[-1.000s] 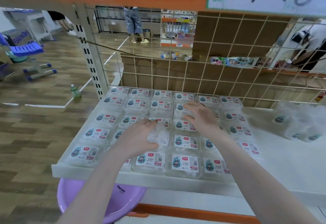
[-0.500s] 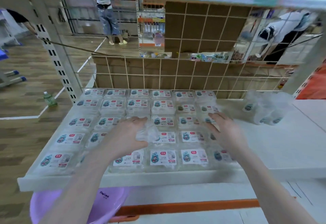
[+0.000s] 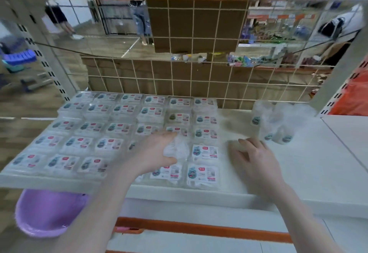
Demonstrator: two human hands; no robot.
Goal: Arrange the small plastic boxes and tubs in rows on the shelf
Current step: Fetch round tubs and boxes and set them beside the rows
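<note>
Boxes (image 3: 205,151) lie flat, labels up, in tight rows filling the left of the shelf (image 3: 298,173); loose tubs (image 3: 278,121) wait at the right rear. Left hand (image 3: 153,153) clutches crumpled clear plastic (image 3: 176,149) over the rows, probably wrapping kept clear. Right hand (image 3: 256,161) hovers loosely spread, empty, over bare shelf beside the last column, likely the next slot.

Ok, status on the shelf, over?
Left hand grips crumpled clear wrap. Right hand open over bare shelf. Boxes in rows; loose tubs unsorted at right.
</note>
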